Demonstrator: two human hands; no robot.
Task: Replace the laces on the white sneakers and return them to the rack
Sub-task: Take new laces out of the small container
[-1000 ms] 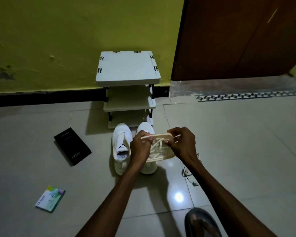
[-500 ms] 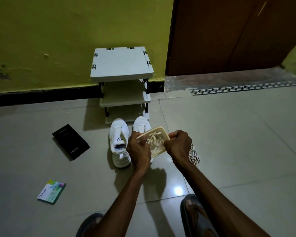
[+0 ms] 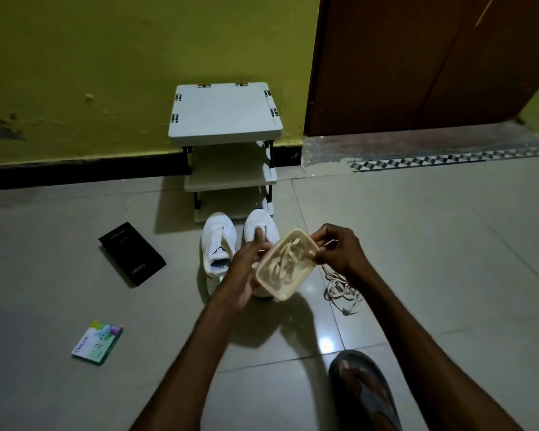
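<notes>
The sneakers point(image 3: 218, 241) are sitting side by side on the floor point(image 3: 417, 244), toes pointing to 12 o'clock, almost touching the foot of the rack point(image 3: 224, 113). The sneaker on the right is being partly covered by the left hand point(image 3: 246, 265) and the tub point(image 3: 281, 296). The tub is being held above the floor, tilted so that its open face is turning toward the camera, with its long axis running from 7 to 1 o'clock. Pale laces point(image 3: 280, 262) are lying tangled inside it.

The left hand is pressing its palm against the tub's side at 9 o'clock, with its fingers reaching nearly straight and one finger pointing to 12 o'clock over the sneaker; it is looking blurred. The right hand point(image 3: 339, 253) is pinching the tub's corner at 2 o'clock, fingers curling tightly round the rim.

At 4 o'clock from the tub, loose laces point(image 3: 339, 287) are lying in a heap on the floor, just beside the right wrist. At 9 o'clock from the sneakers a black box point(image 3: 131, 253) is lying flat, well apart from them, and at 7 o'clock a card point(image 3: 97, 342) is lying nearer the camera. At 5 o'clock in view, a foot in a sandal point(image 3: 364, 393) is resting on the tiles. The rack is standing against a yellow wall point(image 3: 106, 57), with a brown door point(image 3: 402, 57) showing at 1 o'clock.
</notes>
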